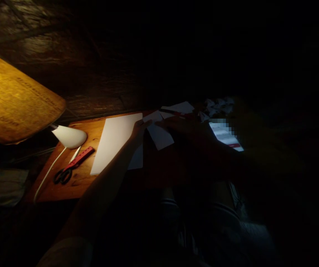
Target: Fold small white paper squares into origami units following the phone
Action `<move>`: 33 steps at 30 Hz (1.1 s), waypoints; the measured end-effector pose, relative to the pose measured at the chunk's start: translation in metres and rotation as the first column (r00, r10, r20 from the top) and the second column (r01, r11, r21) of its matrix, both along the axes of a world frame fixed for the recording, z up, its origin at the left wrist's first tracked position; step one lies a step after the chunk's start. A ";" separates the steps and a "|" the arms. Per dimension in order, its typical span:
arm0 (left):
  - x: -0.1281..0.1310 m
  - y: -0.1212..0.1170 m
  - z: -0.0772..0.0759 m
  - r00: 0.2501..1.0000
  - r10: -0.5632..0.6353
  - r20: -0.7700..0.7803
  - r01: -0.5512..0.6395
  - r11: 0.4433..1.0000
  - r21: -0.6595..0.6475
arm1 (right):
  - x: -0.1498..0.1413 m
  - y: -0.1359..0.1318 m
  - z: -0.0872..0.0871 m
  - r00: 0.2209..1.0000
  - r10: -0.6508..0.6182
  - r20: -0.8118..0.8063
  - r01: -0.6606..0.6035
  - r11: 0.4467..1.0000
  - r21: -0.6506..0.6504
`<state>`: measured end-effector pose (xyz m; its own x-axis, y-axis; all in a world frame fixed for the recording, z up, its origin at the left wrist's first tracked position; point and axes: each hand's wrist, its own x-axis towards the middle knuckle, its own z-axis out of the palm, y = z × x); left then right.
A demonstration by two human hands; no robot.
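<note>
A folded white piece of paper (161, 136) is between my two hands, its lower corner pointing toward me. My left hand (140, 128) grips its left edge, just above a large white sheet (117, 137) lying on the table. In deep shadow, my right hand (176, 125) is closed over the paper's upper right side, with the fingers only faintly visible. Behind it lies another white paper (179, 107). Several small folded paper pieces (213, 106) are grouped at the back right.
The wooden table (77, 187) carries black-handled scissors (63, 176) with a red perforated piece (80, 157) beside them. A lamp with a white base (70, 136) and yellow-lit shade (17, 100) stands at left, its cord trailing forward. A lit screen (227, 137) is at right.
</note>
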<state>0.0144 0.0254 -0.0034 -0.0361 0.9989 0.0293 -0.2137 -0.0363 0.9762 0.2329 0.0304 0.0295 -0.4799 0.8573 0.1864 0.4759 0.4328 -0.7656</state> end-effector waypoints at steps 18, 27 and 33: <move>0.001 -0.009 0.005 0.995 -0.096 -0.035 0.095 0.995 -0.019 | -0.009 -0.021 0.008 0.993 -0.068 -0.095 0.057 0.992 -0.116; 0.000 -0.011 0.012 0.998 0.064 -0.003 -0.064 0.998 0.027 | -0.007 -0.018 -0.004 0.985 -0.150 -0.088 0.146 0.988 -0.049; -0.007 -0.011 0.016 0.996 0.090 -0.029 -0.088 0.995 0.037 | -0.012 -0.006 -0.023 0.922 -0.184 -0.342 0.159 0.982 -0.100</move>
<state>0.0079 0.0142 0.0122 -0.1234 0.9901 0.0668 -0.1779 -0.0883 0.9801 0.2206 0.0240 0.0062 -0.2404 0.9373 0.2522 0.2362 0.3085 -0.9214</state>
